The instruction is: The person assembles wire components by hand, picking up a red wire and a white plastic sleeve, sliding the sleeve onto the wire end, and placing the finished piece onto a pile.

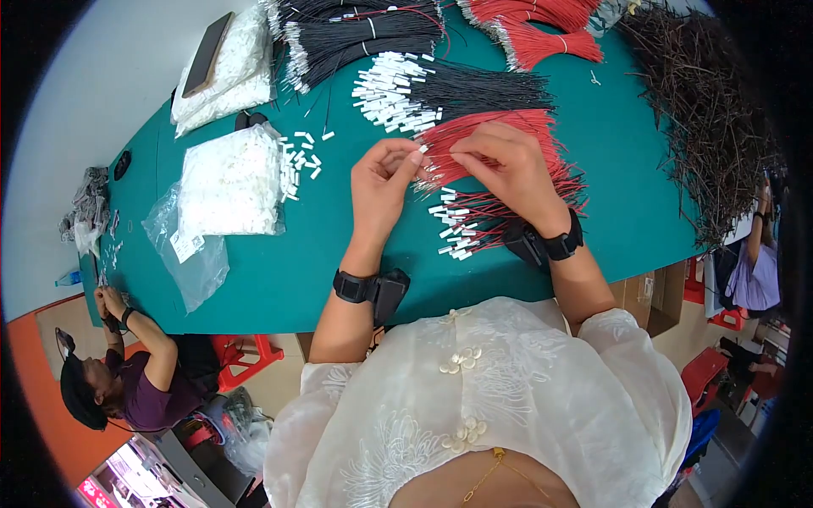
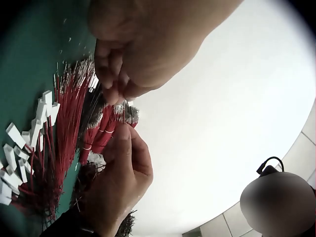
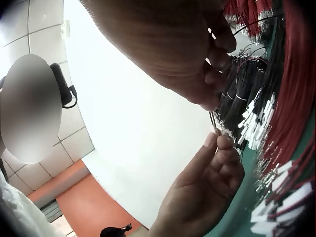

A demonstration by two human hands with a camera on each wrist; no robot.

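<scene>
In the head view, pinched a small white connector between thumb and forefinger of the left hand, tips almost closed and other fingers bent in; faced it with the right hand, drawn to a pinch at the fingertips. Worked above the desk, over the metal-tipped ends of loose red wires, with black wires ending in white connectors farther off and red-and-black assemblies nearer the body. Seemed to point the connector across toward the right hand, long axis roughly sideways, though too small there to settle which end led. In the left wrist view, spanned the short gap between both sets of fingertips with thin wires, nearly straight from one pinch to the other; hid the connector mostly behind the left fingertips. In the right wrist view, ran the same thin wires lengthwise, side by side, from the right fingertips down to the left pinch. Was probably, judging by this, at the step of seating a red wire's end in a connector already carrying a black one. Called next, most likely, for a firm left pinch, wire and connector in line, and a short straight push from the right fingertips.
</scene>
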